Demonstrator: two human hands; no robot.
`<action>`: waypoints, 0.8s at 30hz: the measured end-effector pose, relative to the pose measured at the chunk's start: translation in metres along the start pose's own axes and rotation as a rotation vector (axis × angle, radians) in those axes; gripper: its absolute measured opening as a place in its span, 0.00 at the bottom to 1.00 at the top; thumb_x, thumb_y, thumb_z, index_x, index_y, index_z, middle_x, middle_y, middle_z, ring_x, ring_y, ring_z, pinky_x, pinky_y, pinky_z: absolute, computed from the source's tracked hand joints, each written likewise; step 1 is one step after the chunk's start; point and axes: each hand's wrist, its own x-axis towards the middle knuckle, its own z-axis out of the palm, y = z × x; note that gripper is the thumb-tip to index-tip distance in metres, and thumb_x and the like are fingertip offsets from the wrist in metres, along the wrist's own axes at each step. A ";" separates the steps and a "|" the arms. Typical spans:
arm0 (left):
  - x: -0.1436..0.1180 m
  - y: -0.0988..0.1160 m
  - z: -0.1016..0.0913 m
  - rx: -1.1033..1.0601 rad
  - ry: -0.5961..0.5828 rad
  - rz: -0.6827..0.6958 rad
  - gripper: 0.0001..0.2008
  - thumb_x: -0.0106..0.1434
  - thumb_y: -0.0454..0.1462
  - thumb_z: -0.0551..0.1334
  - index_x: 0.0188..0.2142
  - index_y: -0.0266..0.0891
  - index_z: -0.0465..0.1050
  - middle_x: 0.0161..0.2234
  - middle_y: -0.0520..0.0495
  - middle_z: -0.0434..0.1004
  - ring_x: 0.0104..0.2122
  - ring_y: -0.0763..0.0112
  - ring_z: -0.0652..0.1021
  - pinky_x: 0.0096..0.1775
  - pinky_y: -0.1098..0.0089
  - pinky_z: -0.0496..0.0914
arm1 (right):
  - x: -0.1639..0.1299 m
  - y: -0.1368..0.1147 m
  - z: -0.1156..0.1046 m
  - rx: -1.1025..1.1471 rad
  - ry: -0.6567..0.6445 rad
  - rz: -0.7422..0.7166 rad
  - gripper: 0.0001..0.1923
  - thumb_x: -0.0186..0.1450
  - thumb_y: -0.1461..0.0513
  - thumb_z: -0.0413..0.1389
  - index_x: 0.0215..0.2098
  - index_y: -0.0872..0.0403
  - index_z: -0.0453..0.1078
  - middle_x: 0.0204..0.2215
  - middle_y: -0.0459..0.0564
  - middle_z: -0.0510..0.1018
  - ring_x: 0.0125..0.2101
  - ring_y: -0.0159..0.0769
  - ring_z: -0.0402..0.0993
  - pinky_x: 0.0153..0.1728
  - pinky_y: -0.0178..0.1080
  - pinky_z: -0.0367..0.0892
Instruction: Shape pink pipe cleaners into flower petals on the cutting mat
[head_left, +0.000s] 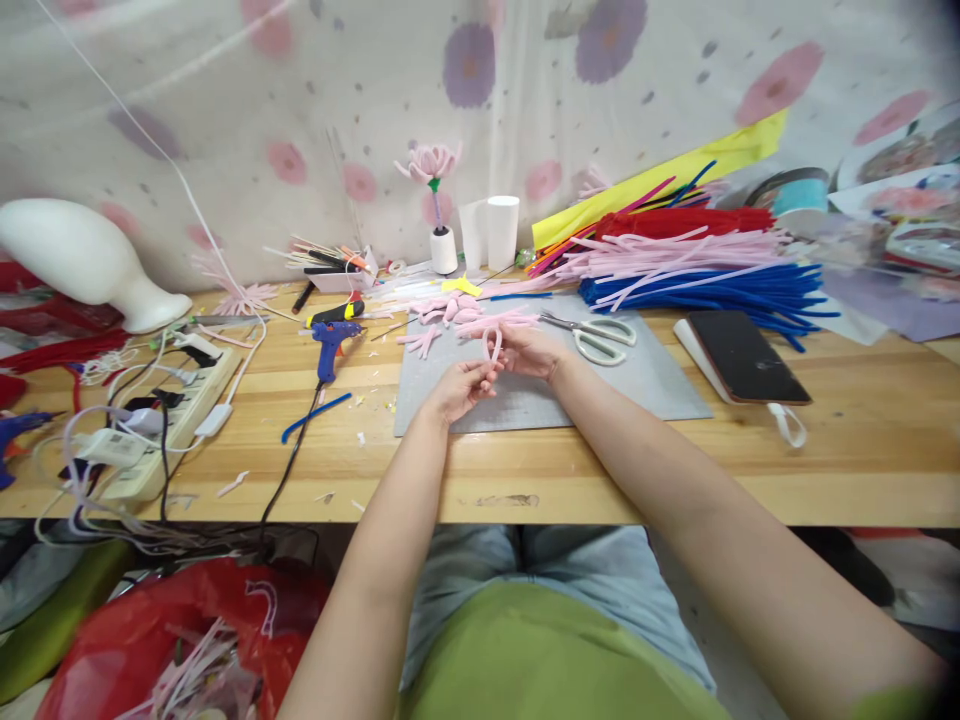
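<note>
— Two hands on one pink stem (493, 345), over the grey mat (645, 385) in the middle of the table (825, 470).
— Who's holding what?
— The left hand (459, 388) pinches the near end; the right hand (531, 350) pinches it just beyond, fingers closed on it. The stem is bent into a loop that stands up between them.
— Which way does it run?
— Near to far, tilted slightly left. The right hand sits farther and nearer the loop.
— And around them?
— Scissors (600, 338) just right, pink petals (442, 315) just beyond, glue gun (330, 345) to the left, phone (746, 357) far right.
</note>
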 end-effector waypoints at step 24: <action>0.000 -0.006 0.007 0.070 0.054 0.045 0.06 0.52 0.33 0.65 0.29 0.29 0.73 0.19 0.55 0.68 0.17 0.87 0.66 0.24 0.78 0.69 | 0.003 0.011 0.014 0.092 0.330 -0.077 0.06 0.56 0.63 0.55 0.28 0.58 0.72 0.25 0.48 0.77 0.23 0.27 0.69 0.19 0.29 0.61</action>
